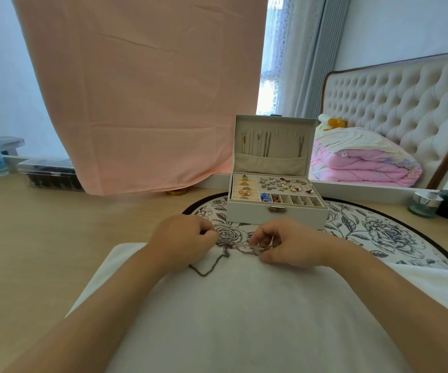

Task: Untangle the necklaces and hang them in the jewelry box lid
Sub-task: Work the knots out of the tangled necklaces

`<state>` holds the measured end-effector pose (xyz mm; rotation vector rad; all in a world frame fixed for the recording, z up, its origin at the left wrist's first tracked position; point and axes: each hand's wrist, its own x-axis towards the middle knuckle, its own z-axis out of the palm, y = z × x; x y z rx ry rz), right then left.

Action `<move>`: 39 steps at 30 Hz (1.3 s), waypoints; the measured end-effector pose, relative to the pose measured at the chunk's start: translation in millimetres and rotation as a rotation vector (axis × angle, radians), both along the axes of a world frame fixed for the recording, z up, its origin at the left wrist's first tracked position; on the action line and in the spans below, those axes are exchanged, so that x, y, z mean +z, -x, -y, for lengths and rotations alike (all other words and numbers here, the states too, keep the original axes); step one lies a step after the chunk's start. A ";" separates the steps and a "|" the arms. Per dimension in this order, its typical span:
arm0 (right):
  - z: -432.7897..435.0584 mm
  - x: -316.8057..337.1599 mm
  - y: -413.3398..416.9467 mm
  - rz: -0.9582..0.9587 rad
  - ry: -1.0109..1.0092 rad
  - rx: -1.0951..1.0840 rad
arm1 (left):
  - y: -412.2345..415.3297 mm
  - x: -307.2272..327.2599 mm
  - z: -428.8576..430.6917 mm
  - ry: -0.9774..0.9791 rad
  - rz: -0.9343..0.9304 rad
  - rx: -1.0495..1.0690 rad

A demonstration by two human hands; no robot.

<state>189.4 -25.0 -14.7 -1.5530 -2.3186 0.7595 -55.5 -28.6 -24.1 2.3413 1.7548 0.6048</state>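
Note:
A white jewelry box (pixel 276 212) stands open on a round floral mat. Its upright lid (pixel 272 142) has several thin necklaces hanging inside above a fabric pocket. A tangle of dark and silvery necklace chains (pixel 233 247) lies at the far edge of a white cloth in front of the box. My left hand (pixel 184 240) pinches the chains at the left end of the tangle. My right hand (pixel 290 244) pinches a chain at the right end. One dark loop (pixel 204 271) trails down onto the cloth.
The box tray holds rings, earrings and small charms. The floral mat (pixel 379 232) lies on a wooden floor. A pink cloth (pixel 142 90) hangs behind, a clear plastic case (pixel 47 173) sits at the left, and a glass jar (pixel 423 203) and dark container stand at the right.

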 end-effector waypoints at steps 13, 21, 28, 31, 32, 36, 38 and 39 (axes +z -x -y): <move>6.6 13.5 5.4 -0.180 -0.010 -0.020 | -9.7 0.5 5.0 -0.057 -0.122 -0.120; 4.7 12.5 4.8 -0.326 -0.009 -0.027 | -32.0 -12.1 8.4 0.137 0.502 -0.264; 5.3 12.4 2.7 -0.131 0.043 -0.023 | -24.2 -9.8 7.0 0.112 0.601 -0.172; 5.5 13.7 3.3 -0.209 0.058 -0.043 | -24.1 -9.7 6.1 0.120 0.586 -0.143; 6.2 14.2 3.5 -0.236 0.073 -0.046 | -24.4 -10.2 5.8 0.126 0.564 -0.134; 7.0 13.5 2.7 -0.305 0.107 -0.047 | -24.8 -10.4 6.0 0.131 0.488 -0.155; 7.3 13.7 3.4 -0.322 0.054 -0.063 | -24.9 -11.2 5.9 0.160 0.477 -0.199; 6.7 13.7 3.8 -0.324 0.020 -0.067 | -25.3 -11.6 6.1 0.172 0.481 -0.216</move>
